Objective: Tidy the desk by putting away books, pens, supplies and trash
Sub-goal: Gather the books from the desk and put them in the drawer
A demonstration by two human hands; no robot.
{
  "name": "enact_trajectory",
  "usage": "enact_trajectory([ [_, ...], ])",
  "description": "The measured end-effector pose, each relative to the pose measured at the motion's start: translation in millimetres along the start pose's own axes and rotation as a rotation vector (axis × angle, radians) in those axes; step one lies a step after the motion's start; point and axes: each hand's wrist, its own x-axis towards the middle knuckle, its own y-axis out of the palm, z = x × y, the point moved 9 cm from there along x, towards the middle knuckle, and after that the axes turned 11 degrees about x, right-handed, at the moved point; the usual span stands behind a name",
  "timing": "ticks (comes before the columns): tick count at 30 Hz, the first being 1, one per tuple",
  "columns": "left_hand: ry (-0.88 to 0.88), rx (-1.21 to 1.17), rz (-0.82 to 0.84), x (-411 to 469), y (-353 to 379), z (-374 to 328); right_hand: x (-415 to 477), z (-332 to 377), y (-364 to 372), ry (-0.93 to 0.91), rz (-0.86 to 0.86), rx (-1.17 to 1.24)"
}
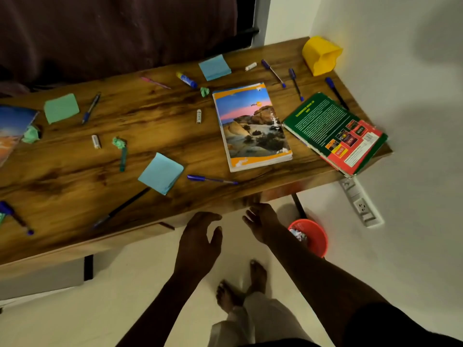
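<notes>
On the wooden desk [75,176] lie a notebook with a rock landscape cover [250,126] and a green and red book [335,131] that overhangs the right edge. Several blue pens are scattered about, one [211,179] near the front edge. Blue sticky pads [160,173] [214,67], a green pad [61,108], crumpled green paper [119,142] and a glue stick [186,79] are spread around. My left hand [198,244] and my right hand [260,219] hover just below the desk's front edge, fingers apart, holding nothing.
A yellow holder [322,56] stands at the desk's far right corner by the wall. A red bin [315,236] with some trash sits on the floor under the desk's right end. A power strip [360,204] is on the wall. My bare feet [240,286] stand on the pale floor.
</notes>
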Motion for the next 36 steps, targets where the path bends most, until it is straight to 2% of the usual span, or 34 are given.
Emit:
enact_trajectory([
  [7, 0.010, 0.010, -0.008, -5, 1, 1, 23, 3, 14, -0.012, 0.145, 0.224],
  [11, 0.034, 0.043, -0.024, -12, 4, 7, 27, 6, 16, -0.059, 0.234, 0.249],
  [20, 0.100, 0.197, -0.014, -10, 7, 10, 24, 7, 8, -0.095, 0.086, 0.025],
  [33, 0.105, 0.298, -0.031, -7, 10, 18, 30, 3, -3, -0.053, 0.024, 0.024],
  [36, 0.122, 0.344, -0.030, -8, 15, 17, 20, -3, -18, -0.046, -0.028, -0.041],
])
